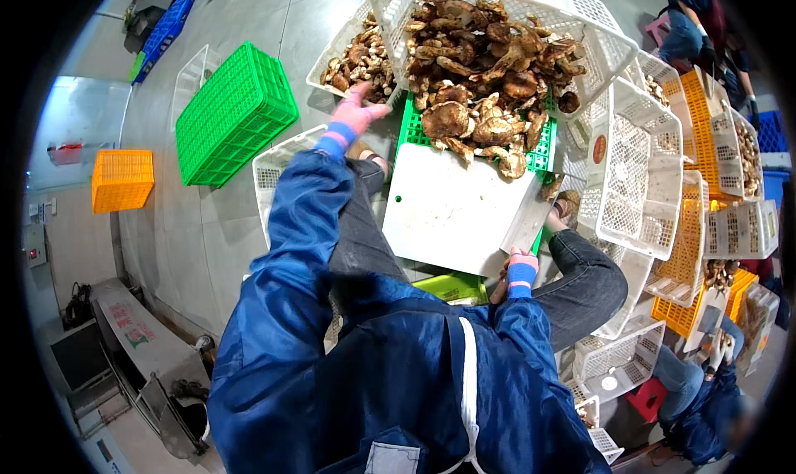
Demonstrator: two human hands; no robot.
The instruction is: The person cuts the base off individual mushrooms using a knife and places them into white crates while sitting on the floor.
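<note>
My left hand (355, 116), in a pink glove with a blue cuff, reaches to the near edge of a white basket (322, 77) of brown mushrooms (365, 55). Its fingers are apart and I see nothing between them. In my right hand (521, 267), low at the right, is the handle of a cleaver (524, 218). The broad blade points away from me along the right side of a white board (452, 204). At the board's far end is a heap of large brown-capped mushrooms (489, 126), spilling from a tipped white crate (601, 47) onto a green crate (412, 126).
An upturned green crate (236, 113) and an orange crate (123, 180) stand to the left. Stacked white crates (638, 171) and orange crates (696, 130) line the right side. A green tray (452, 288) lies by my lap. Other people (701, 391) sit at the right.
</note>
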